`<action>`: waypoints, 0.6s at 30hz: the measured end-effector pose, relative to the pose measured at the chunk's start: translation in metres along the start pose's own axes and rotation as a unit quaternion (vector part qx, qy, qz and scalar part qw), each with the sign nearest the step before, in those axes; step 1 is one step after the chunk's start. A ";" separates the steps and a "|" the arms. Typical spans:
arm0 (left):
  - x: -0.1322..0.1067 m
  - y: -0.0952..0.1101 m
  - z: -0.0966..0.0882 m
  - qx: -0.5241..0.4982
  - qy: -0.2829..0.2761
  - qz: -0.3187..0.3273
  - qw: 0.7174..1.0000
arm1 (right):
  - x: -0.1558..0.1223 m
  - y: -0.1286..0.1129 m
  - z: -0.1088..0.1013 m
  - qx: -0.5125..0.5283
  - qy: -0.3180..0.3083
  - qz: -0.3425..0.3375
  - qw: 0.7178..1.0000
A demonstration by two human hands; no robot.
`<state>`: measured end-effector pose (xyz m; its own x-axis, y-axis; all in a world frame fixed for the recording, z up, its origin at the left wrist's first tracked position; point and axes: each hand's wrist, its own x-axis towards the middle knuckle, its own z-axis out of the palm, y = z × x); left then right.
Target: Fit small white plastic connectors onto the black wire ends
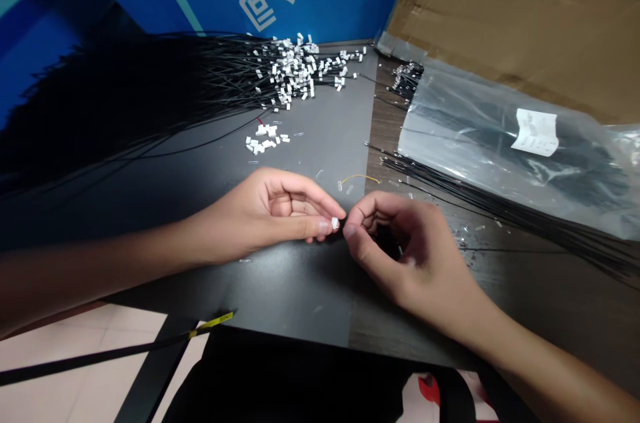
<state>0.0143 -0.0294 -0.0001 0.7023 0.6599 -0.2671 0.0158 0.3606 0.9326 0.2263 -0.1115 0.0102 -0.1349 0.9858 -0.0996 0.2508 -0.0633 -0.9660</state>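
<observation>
My left hand pinches a small white plastic wire connector between thumb and forefinger. My right hand comes in from the other side, its fingertips almost touching the left hand. It seems to pinch a thin black wire, partly hidden by the fingers, right by the connector. Further up the grey mat lies a large fan of black wires ending in white connectors. A small heap of loose white connectors sits nearer my hands.
A short yellow wire and tiny clear bits lie on the mat. To the right, black wires spill over a wooden tabletop from a clear plastic bag. Cardboard and a blue board stand behind; a black strip with yellow tag crosses the lower left.
</observation>
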 end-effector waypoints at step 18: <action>-0.003 -0.005 0.001 0.033 0.002 0.025 0.999 | 0.000 -0.001 0.000 -0.009 0.005 0.021 1.000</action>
<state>0.0129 -0.0331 -0.0035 0.7008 0.6782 -0.2212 0.0280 0.2837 0.9585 0.2259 -0.1111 0.0109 -0.1147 0.9838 -0.1378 0.2732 -0.1021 -0.9565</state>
